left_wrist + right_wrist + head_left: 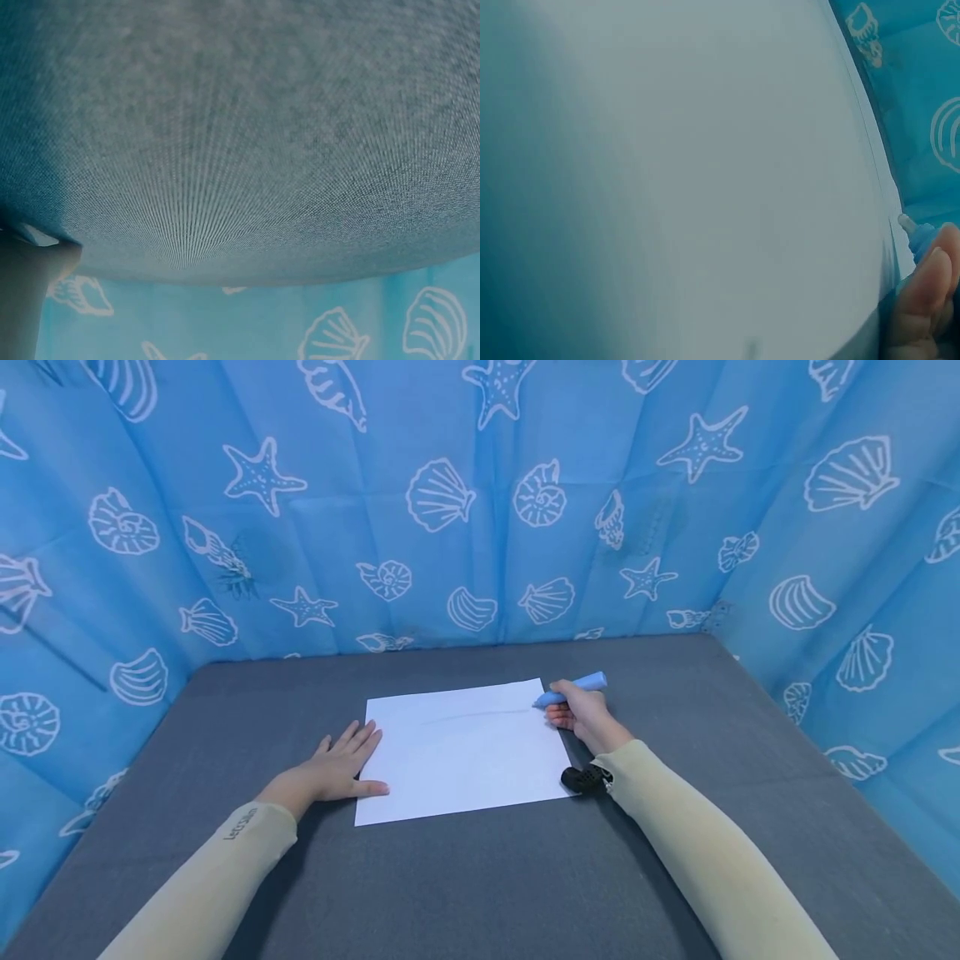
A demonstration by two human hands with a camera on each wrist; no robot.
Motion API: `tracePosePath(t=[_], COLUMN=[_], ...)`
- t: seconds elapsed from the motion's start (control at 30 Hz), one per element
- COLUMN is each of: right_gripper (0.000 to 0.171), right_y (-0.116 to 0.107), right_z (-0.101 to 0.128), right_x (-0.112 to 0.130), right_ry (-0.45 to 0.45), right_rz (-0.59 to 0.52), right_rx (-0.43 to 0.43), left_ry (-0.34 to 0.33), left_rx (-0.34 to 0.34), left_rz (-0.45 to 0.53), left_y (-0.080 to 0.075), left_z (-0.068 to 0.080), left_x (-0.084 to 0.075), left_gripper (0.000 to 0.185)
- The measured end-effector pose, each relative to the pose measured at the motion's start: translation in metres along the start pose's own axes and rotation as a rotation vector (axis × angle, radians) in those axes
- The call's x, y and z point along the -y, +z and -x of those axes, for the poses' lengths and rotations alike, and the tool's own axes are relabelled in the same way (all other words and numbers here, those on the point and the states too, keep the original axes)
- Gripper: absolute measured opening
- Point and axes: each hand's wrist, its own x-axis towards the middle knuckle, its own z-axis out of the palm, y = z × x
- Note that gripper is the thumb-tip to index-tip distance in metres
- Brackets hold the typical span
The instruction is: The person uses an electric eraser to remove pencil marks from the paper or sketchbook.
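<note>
Head view: a blue cloth backdrop printed with white shells and starfish (480, 502) walls in three sides of a grey fabric-covered table (480, 877). In the middle of the table lies a white rectangular sheet of paper (465, 760), flat, with a faint grey line (476, 716) running across its upper part. The left hand (337, 770) lies flat with fingers straight and spread, its fingertips and thumb resting on the paper's left edge. The right hand (581, 714) is curled round a light blue plastic marker (573, 688) at the paper's upper right corner; the marker's tip touches the sheet at the right end of the line, its barrel tilting up and away to the right. Both forearms wear pale beige sleeves (697, 852). A small black wrist device (583, 777) sits at the right wrist, just beside the paper's lower right corner.
</note>
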Motion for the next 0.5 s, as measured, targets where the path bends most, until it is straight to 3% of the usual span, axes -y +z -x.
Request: tracePosePath(t=[0.5], right_gripper=[0.020], right_y=[0.0042], right_z=[-0.0029], right_x=[-0.0013], right_ry=[-0.006], right_rz=[0.064], right_rx=[0.032], left_ry=[-0.005], left_rx=[-0.003], left_rz=[0.005], left_y=[0.0016], left_z=[-0.0003], left_x=[0.0023], left_gripper=[0.109])
